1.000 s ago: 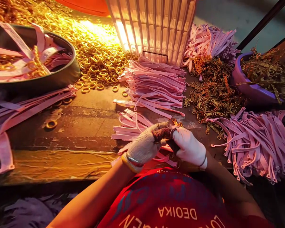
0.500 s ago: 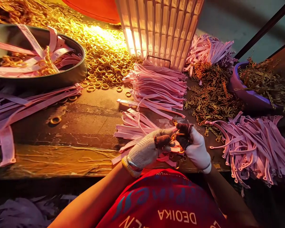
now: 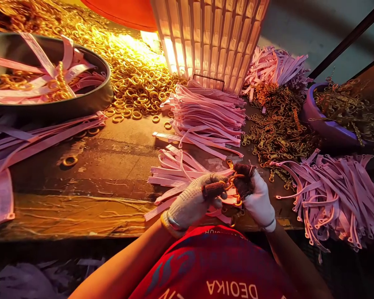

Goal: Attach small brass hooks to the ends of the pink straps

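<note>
My left hand, in a pale dotted glove with dark finger coverings, pinches a linked brass-coloured metal ring. Closed on the other side of these linked pieces is my right hand, in a white glove with dark thumb and fingertips. More gold links hang just below the fingers, partly hidden. Pink straps lie fanned out on the table under and beside my left hand. Beyond both hands sits a thicker stack of pink straps.
Gold rings are heaped at the back, beside a ribbed pale panel. A round dark pan stands left. Short chains with clasps, a purple basin and more pink straps lie right. One loose ring rests left.
My fingers have parted slightly, so the linked gold pieces between them show more clearly. Both hands stay close together, and the view has shifted a little.
</note>
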